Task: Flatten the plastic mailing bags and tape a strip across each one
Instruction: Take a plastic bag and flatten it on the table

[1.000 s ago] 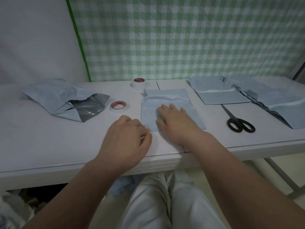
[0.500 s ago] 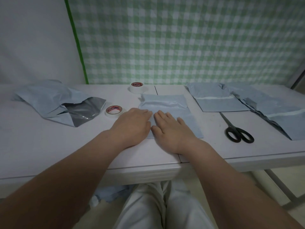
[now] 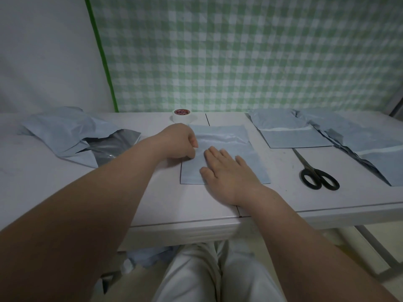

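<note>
Now | L hand point(image 3: 177, 141) moved up, fingers point(image 3: 193, 142) curled, hold unclear | R hand point(image 3: 226, 171) flat on bag point(image 3: 229, 136)

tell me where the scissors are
Head view: the scissors lie on the table's right side, between the flat bag under the right hand and the far-right bag.

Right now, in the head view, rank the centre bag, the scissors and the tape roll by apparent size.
1. Centre bag
2. Scissors
3. Tape roll, though it sits farthest back, which shrinks it.
</note>
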Demonstrator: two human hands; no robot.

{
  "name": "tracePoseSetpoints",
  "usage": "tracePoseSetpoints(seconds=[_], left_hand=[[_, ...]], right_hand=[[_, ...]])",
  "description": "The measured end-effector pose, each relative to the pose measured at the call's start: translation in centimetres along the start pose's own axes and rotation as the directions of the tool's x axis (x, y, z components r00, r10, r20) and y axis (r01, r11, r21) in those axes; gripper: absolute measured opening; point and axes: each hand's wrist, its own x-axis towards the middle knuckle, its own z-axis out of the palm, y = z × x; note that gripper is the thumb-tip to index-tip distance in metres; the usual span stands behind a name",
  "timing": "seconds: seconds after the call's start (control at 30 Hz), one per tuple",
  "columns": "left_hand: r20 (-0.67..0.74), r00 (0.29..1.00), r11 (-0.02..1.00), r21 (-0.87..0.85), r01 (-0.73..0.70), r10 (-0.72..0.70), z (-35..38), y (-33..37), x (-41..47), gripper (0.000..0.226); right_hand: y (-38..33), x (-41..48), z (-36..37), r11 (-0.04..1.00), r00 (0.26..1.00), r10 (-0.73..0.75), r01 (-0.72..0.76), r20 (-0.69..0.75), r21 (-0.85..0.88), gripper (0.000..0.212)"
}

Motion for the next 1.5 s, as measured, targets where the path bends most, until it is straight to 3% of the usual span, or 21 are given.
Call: tracePoseSetpoints(seconds=[0.17, 0.53, 0.63, 0.73, 0.83, 0.93, 1.3, 1.5], left_hand=[[-0.124, 0.992, 1.000, 0.008, 0.030, -0.029, 0.5, -0.5, 0.3, 0.016], [-0.343, 0.939, 0.958, 0.255, 0.129, -0.035, 1.9, 0.1, -0.4, 0.031], [-0.436, 0.894, 0.988, 0.149, -0.047, 0.108, 2.9, 0.7, -1.5, 0.032], [-0.228, 0.923, 0.949, 0.026, -0.314, 0.311, 4.5, 1.3, -3.5, 0.024], [-0.007, 0.967, 0.964, 0.085, -0.251, 0.253, 5.0, 0.5, -4.8, 0.043], [0.101, 0.981, 0.954, 0.234, -0.186, 0.167, 5.2, -0.3, -4.7, 0.055], [0.169, 0.985, 0.921, 0.374, -0.105, 0.043, 5.1, 0.1, -4.5, 0.068], [0.118, 0.993, 0.896, 0.439, -0.067, 0.016, 5.0, 0.2, -4.8, 0.075]], right_hand=[[0.0, -0.2, -0.3, 1.000, 0.999, 0.011, -0.011, 0.032, 0.002, 0.057], [-0.1, -0.2, -0.2, 1.000, 1.000, 0.003, -0.003, 0.025, 0.013, 0.056], [-0.1, -0.1, -0.2, 1.000, 1.000, 0.001, -0.001, 0.001, 0.010, 0.055], [0.0, -0.2, -0.3, 1.000, 1.000, -0.005, 0.005, 0.021, -0.017, 0.056], [0.0, -0.2, -0.2, 1.000, 1.000, -0.020, 0.020, 0.018, -0.009, 0.057], [-0.1, -0.2, -0.3, 1.000, 0.999, -0.005, 0.004, 0.042, 0.018, 0.058], [4.3, -1.3, -1.3, 0.989, 0.990, 0.140, -0.140, 0.008, -0.040, 0.049], [5.2, -2.2, -1.7, 0.984, 0.985, 0.174, -0.174, 0.003, -0.036, 0.044]])
